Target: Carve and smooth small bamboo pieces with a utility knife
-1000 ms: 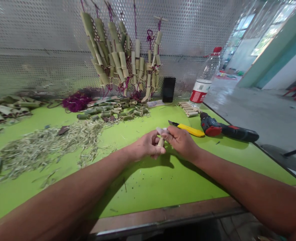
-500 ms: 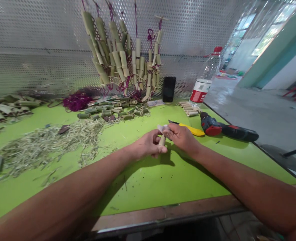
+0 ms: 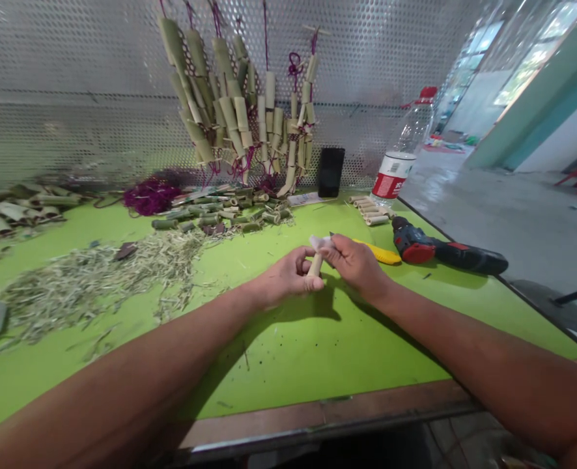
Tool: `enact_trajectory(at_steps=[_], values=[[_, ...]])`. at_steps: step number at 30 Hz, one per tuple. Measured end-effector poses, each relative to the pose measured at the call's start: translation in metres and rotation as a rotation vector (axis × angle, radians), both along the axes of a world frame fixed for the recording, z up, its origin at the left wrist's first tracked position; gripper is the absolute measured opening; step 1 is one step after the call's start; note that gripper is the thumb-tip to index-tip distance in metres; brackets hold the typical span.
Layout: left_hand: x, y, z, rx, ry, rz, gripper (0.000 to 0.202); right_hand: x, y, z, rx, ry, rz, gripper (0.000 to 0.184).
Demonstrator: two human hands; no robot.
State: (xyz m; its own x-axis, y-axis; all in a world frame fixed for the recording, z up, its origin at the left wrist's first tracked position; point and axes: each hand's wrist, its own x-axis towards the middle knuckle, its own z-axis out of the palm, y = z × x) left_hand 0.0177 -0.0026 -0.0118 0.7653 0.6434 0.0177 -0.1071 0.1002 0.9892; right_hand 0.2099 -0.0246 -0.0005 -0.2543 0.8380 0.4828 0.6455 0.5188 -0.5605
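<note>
My left hand [image 3: 288,275] is closed around a short bamboo tube [image 3: 314,265], its thumb at the lower end and the fingers higher up. The tube stands slightly tilted above the green table. Pinched in my right hand [image 3: 355,262] is a pale folded sheet [image 3: 320,242], perhaps sandpaper, pressed around the tube's upper end and hiding it. Just behind the right hand lies a yellow utility knife [image 3: 382,253], its blade end partly covered by that hand.
A cordless drill [image 3: 445,251] and small bamboo tubes [image 3: 371,212] lie at right, near a plastic bottle [image 3: 396,169]. A phone [image 3: 330,172] leans at the back. Bamboo shavings [image 3: 117,273], purple cord [image 3: 152,197] and cut bamboo [image 3: 210,220] are at left. Strung bamboo [image 3: 230,117] hangs behind.
The pale sheet and my right fingers have shifted slightly upward at the tube's top. My left hand keeps its hold, with the tube tilting a little more.
</note>
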Motion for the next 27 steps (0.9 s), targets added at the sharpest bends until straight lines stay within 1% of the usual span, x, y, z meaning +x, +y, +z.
enact_trajectory(at_steps=[1, 2, 4, 5, 6, 9, 10, 13, 14, 15, 17, 19, 20, 22, 24, 25, 27], values=[[0.000, 0.000, 0.000, 0.020, 0.007, -0.007, 0.061, 0.000, 0.000, 0.000, 0.010, 0.016, -0.038, 0.040], [0.000, 0.000, 0.000, 0.038, 0.009, -0.014, 0.061, -0.001, -0.001, 0.000, 0.004, 0.037, -0.013, 0.040], [0.000, -0.001, 0.001, 0.084, 0.016, -0.003, 0.061, -0.001, -0.002, 0.000, -0.057, 0.032, 0.155, 0.039], [0.000, -0.001, 0.001, 0.095, 0.008, 0.008, 0.061, -0.002, -0.003, 0.000, -0.072, 0.024, 0.210, 0.038], [0.000, -0.001, 0.002, 0.097, -0.005, 0.013, 0.061, -0.002, -0.003, 0.000, -0.075, 0.024, 0.211, 0.038], [0.001, -0.001, 0.002, 0.079, -0.033, -0.019, 0.061, -0.003, -0.003, 0.000, -0.013, 0.083, 0.042, 0.040], [0.001, -0.001, 0.002, 0.078, -0.030, -0.028, 0.061, -0.003, -0.003, -0.001, -0.008, 0.098, 0.039, 0.040], [-0.001, -0.001, 0.002, 0.101, 0.005, -0.005, 0.062, -0.004, -0.006, -0.003, -0.047, 0.065, 0.204, 0.039], [-0.001, -0.001, 0.002, 0.105, 0.008, -0.002, 0.062, -0.004, -0.006, -0.003, -0.048, 0.047, 0.221, 0.039], [-0.001, -0.001, 0.002, 0.100, 0.003, -0.007, 0.061, -0.003, -0.004, -0.003, -0.040, 0.039, 0.198, 0.039], [0.000, 0.000, 0.000, 0.072, -0.029, -0.040, 0.063, 0.000, 0.001, -0.003, -0.012, 0.056, 0.068, 0.041], [0.002, 0.000, -0.001, 0.037, -0.067, -0.069, 0.068, 0.004, 0.007, -0.001, 0.020, 0.118, -0.050, 0.041], [0.002, 0.001, -0.002, 0.029, -0.083, -0.062, 0.071, 0.005, 0.008, 0.001, 0.032, 0.169, -0.078, 0.040], [0.003, 0.001, -0.003, 0.042, -0.115, -0.008, 0.072, 0.005, 0.008, 0.003, 0.046, 0.302, -0.086, 0.037], [0.003, 0.002, -0.003, 0.065, -0.130, 0.057, 0.068, 0.004, 0.003, 0.005, 0.044, 0.409, -0.058, 0.034], [0.003, 0.002, -0.002, 0.074, -0.127, 0.072, 0.066, 0.003, 0.000, 0.006, 0.038, 0.416, -0.032, 0.033], [0.003, 0.002, -0.001, 0.080, -0.106, 0.055, 0.063, 0.002, -0.004, 0.005, 0.022, 0.340, 0.029, 0.034]])
